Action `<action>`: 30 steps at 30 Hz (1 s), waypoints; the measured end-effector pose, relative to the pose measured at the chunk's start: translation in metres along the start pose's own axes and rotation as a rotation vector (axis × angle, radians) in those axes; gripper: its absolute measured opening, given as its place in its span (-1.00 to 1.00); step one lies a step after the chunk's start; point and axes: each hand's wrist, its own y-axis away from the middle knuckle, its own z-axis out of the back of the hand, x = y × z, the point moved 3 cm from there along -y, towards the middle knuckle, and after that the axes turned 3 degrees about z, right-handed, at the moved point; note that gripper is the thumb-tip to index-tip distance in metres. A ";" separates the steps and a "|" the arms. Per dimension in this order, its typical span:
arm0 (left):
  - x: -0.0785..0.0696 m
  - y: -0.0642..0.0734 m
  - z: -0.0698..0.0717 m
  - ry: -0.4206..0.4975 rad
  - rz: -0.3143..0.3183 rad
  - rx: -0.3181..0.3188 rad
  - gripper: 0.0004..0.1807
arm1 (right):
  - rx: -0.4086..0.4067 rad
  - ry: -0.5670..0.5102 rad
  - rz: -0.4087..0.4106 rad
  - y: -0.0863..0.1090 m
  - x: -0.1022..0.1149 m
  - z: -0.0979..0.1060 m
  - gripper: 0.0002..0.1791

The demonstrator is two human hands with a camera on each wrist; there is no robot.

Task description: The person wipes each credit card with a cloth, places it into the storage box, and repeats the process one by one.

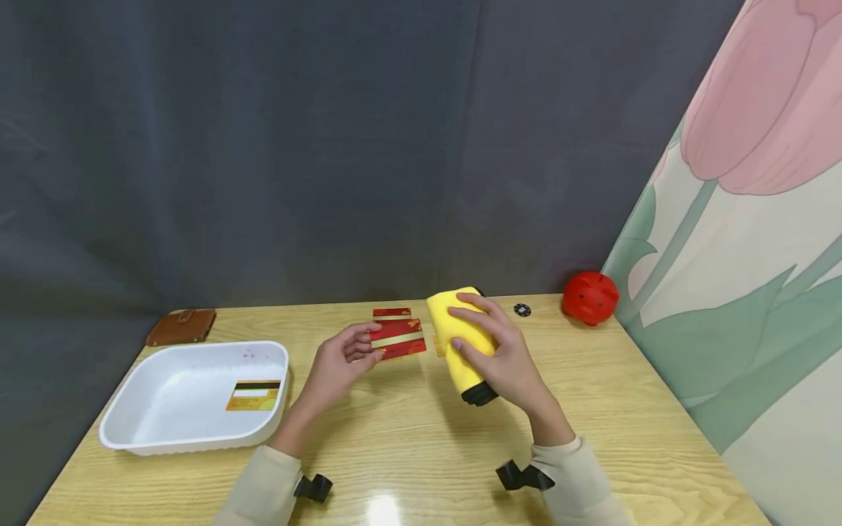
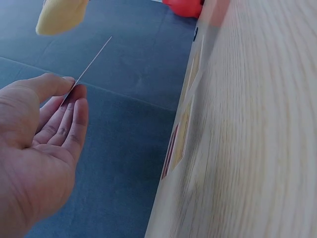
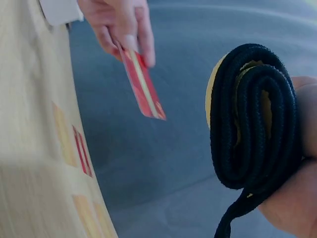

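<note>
My left hand [image 1: 343,365] pinches a red card [image 1: 398,339] with a gold stripe by its left edge, between thumb and fingers. The card is raised off the table and seen edge-on in the left wrist view. My right hand [image 1: 493,352] grips a rolled yellow cloth [image 1: 463,332] with black edging. The cloth is just right of the card, and the right wrist view shows a gap between them. Behind the held card another red-striped card [image 1: 392,313] lies on the table. A yellow card [image 1: 438,345] lies partly hidden by the cloth.
A white tray [image 1: 191,438] stands at the left with a gold card [image 1: 253,395] inside. Behind it lies a brown leather wallet [image 1: 181,326]. A black chip [image 1: 522,310] and a red piggy bank [image 1: 590,298] are at the back right of the wooden table [image 1: 395,453].
</note>
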 end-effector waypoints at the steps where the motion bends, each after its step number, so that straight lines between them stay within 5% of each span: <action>1: -0.001 0.000 0.000 0.000 -0.003 -0.001 -0.55 | 0.011 -0.002 0.006 0.000 0.001 -0.003 -0.50; 17: -0.005 0.003 -0.006 0.047 -0.040 -0.002 -0.56 | 0.178 0.125 0.091 0.006 0.005 -0.056 -0.53; 30: -0.007 0.004 -0.010 0.117 -0.107 -0.021 -0.56 | 0.106 0.249 0.074 0.002 -0.004 -0.045 -0.52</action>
